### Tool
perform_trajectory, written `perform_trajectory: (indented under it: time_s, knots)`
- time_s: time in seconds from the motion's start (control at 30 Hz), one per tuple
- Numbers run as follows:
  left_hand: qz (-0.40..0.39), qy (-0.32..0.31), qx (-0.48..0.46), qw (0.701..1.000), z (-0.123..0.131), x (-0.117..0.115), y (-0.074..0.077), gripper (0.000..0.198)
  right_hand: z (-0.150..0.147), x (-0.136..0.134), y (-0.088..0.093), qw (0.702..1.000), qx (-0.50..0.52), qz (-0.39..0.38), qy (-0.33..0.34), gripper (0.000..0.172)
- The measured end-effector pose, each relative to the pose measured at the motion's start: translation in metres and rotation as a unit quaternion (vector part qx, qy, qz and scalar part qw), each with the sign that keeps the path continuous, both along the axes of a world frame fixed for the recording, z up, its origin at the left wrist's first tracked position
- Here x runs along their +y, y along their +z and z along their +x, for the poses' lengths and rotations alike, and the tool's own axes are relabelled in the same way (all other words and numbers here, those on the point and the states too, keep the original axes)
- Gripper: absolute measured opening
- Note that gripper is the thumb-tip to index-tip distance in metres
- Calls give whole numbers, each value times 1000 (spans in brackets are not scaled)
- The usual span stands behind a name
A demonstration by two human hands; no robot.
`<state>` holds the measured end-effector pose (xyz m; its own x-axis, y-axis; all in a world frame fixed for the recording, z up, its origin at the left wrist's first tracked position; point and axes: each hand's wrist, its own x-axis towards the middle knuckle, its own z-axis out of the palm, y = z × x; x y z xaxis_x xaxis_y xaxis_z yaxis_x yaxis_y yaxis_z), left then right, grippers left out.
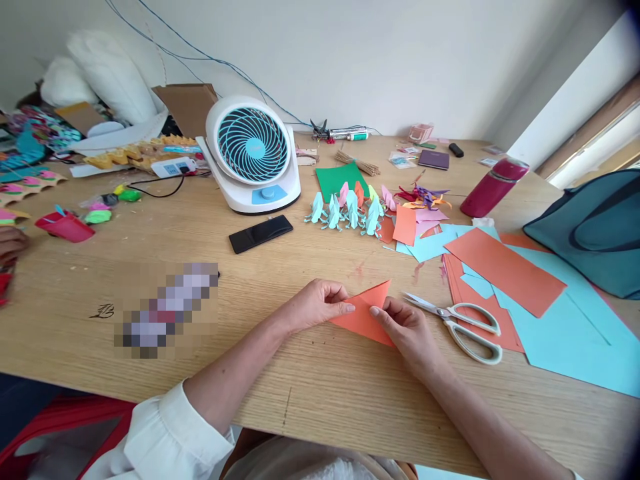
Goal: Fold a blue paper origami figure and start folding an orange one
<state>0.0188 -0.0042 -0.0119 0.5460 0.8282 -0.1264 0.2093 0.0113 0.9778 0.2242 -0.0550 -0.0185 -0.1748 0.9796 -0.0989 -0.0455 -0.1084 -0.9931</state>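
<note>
An orange sheet of paper [367, 310], folded to a point at its upper right, is held just above the wooden table between both hands. My left hand [323, 305] pinches its left edge, thumb on top. At the right side my right hand [403, 327] grips it between thumb and fingers. Close by on the right lie scissors [463, 320] with white handles, blades pointing left. Beyond the hands stand several folded light-blue paper figures [353, 210], with pink, orange and yellow ones among them.
Orange sheets [505, 270] and light-blue sheets [565, 340] overlap on the right, near a teal bag [595, 233] and a red flask [495, 187]. A black phone-like object [261, 234] lies before a white fan [253, 153]. Another person's hand [13, 243] shows at far left.
</note>
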Motion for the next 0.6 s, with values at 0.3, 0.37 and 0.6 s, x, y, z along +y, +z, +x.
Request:
perform_trajectory:
  time_s: [0.3,0.37,0.6]
  knots:
    - [3,-19,-7,1000,3,-5,4,37,0,-5,-14,995,92,-44,-9,28]
    - [1,-34,-3,999,4,-6,4,37,0,-5,-13,995,83,-59,-17,27]
    - [-36,17,-69,997,6,-3,1,39,6,-5,-9,989,78,-56,-111,28]
